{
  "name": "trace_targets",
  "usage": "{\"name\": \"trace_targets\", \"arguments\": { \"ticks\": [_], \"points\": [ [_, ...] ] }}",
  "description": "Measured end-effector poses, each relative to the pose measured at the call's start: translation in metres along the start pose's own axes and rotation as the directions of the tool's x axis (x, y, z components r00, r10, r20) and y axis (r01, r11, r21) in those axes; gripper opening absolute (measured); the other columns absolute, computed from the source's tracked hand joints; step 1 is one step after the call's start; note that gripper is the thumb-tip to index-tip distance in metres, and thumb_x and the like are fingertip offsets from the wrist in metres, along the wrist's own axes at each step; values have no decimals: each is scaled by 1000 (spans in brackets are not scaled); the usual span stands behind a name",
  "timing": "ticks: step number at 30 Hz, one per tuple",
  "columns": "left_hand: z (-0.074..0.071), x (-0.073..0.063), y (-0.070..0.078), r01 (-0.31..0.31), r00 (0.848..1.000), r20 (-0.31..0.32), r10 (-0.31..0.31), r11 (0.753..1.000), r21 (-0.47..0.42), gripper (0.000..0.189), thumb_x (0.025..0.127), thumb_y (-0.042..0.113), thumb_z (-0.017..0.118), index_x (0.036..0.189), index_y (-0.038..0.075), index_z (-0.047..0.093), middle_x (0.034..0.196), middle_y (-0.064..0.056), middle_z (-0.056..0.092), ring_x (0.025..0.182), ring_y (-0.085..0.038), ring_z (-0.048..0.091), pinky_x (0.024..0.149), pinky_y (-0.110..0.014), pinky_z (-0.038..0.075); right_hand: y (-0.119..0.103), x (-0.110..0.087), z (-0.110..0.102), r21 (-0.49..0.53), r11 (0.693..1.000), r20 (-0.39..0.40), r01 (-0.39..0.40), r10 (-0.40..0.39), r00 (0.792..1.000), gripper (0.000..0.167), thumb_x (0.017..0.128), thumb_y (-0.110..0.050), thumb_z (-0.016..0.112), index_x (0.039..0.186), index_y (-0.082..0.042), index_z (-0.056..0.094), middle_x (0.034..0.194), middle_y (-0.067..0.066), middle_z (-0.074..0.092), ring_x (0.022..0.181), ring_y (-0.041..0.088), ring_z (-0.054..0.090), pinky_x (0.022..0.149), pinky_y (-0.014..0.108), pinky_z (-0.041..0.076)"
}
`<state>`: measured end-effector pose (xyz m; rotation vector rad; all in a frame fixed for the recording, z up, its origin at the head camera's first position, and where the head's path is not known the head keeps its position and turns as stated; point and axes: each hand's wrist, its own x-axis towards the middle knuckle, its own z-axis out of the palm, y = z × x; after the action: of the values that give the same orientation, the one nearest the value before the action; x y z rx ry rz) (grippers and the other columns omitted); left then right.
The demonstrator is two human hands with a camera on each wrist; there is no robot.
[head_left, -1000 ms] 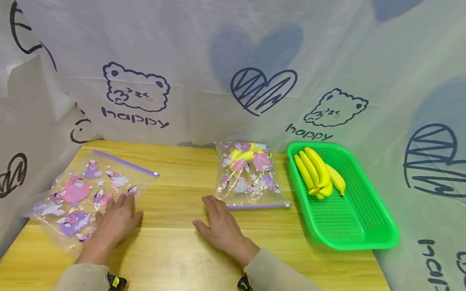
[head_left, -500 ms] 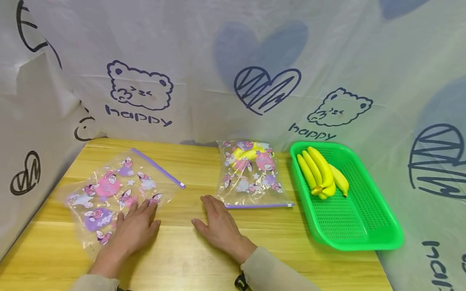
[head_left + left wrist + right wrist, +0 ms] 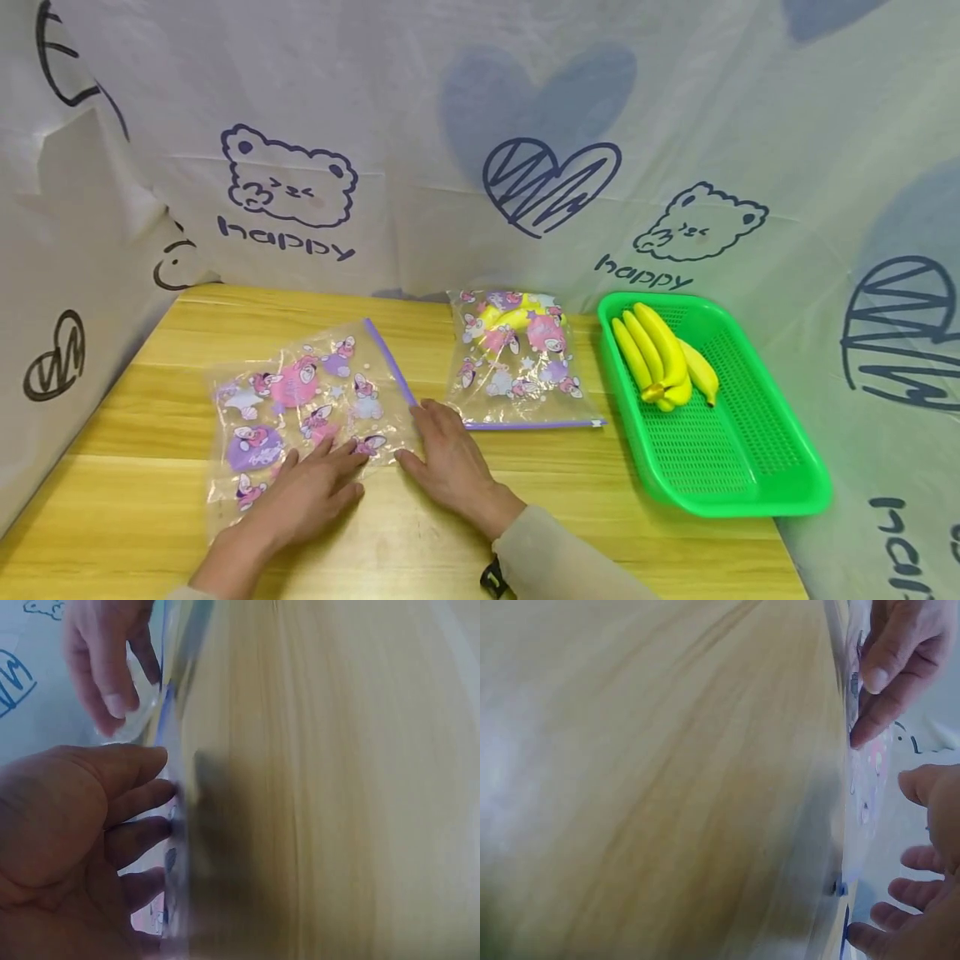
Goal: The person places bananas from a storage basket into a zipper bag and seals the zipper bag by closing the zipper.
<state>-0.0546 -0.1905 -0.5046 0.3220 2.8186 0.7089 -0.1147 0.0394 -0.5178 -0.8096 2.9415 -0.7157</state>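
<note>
A clear zip bag (image 3: 296,385) with pink and purple cartoon prints lies flat on the wooden table, its purple zipper strip (image 3: 390,362) slanting on the right side. My left hand (image 3: 311,496) rests on its near edge with relaxed, spread fingers. Beside the lower end of the strip is my right hand (image 3: 457,467), fingers extended, its fingertips overlapping the bag's corner in the head view. The right wrist view shows the blue-purple slider (image 3: 841,888) near those fingers. A second zip bag (image 3: 517,367), with yellow bananas inside, lies behind my right hand.
To the right stands a green plastic basket (image 3: 772,500) holding a bunch of bananas (image 3: 660,354) and another banana (image 3: 701,375) beside it. A white printed cloth (image 3: 420,167) hangs behind and along both sides of the wooden table (image 3: 112,492).
My left hand has slid the flat bag to the right, turning it so its zipper strip now stands steeper and reaches my right hand. The right hand has stayed nearly in place.
</note>
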Motion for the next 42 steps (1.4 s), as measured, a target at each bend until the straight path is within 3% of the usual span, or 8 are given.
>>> {"name": "trace_targets", "arguments": {
  "ticks": [4,8,14,20,26,34,37,42],
  "points": [
    [1,-2,5,-13,1000,11,14,1000,-7,45,104,30,64,146,14,63,159,-13,52,154,-48,33,114,-83,13,0,-2,1,-117,992,100,50,-38,994,66,101,-45,65,153,-6,50,159,18,49,150,36,44,123,48,36],
    [0,-2,9,-8,1000,-16,8,1000,-4,40,103,26,64,142,17,66,154,-11,58,151,-46,41,110,-86,16,1,-7,4,-188,977,177,101,-68,982,64,102,-48,63,149,-5,54,157,18,52,151,35,44,125,47,33],
    [-2,3,13,-5,996,-93,8,999,38,33,101,20,65,133,16,70,143,-14,65,137,-46,56,104,-85,32,0,-19,7,-245,961,219,127,-73,973,64,103,-50,63,150,-6,55,160,14,51,152,33,43,125,49,33],
    [-2,9,12,-13,991,-135,19,999,44,38,99,18,67,136,8,67,147,-27,58,136,-55,52,104,-79,39,-6,-37,8,-296,938,240,180,-109,965,62,105,-51,59,150,-9,56,160,10,51,152,29,43,122,52,38],
    [0,13,10,-1,993,-121,5,999,36,47,101,21,65,146,7,60,155,-31,48,142,-60,43,106,-82,33,-10,-54,8,-334,903,260,269,-186,948,59,107,-54,53,148,-12,59,158,7,54,148,28,47,120,51,41],
    [6,23,13,67,997,-42,-65,997,39,77,97,45,72,158,8,45,163,-33,34,149,-64,26,107,-88,19,-9,-66,7,-371,849,223,377,-313,923,51,108,-52,52,140,-15,66,148,4,63,136,24,56,114,47,47],
    [8,22,14,68,997,-27,-67,996,51,86,91,48,78,159,8,44,164,-34,32,150,-64,22,108,-88,15,-7,-63,5,-360,849,223,387,-324,919,47,108,-49,52,136,-15,69,144,1,65,133,21,58,116,41,45],
    [8,22,10,54,998,-16,-53,997,54,90,85,45,84,158,10,46,165,-33,31,151,-63,21,108,-89,12,-3,-53,-2,-262,893,232,367,-311,922,46,109,-46,53,135,-13,69,140,1,68,131,18,60,116,34,44]
  ]
}}
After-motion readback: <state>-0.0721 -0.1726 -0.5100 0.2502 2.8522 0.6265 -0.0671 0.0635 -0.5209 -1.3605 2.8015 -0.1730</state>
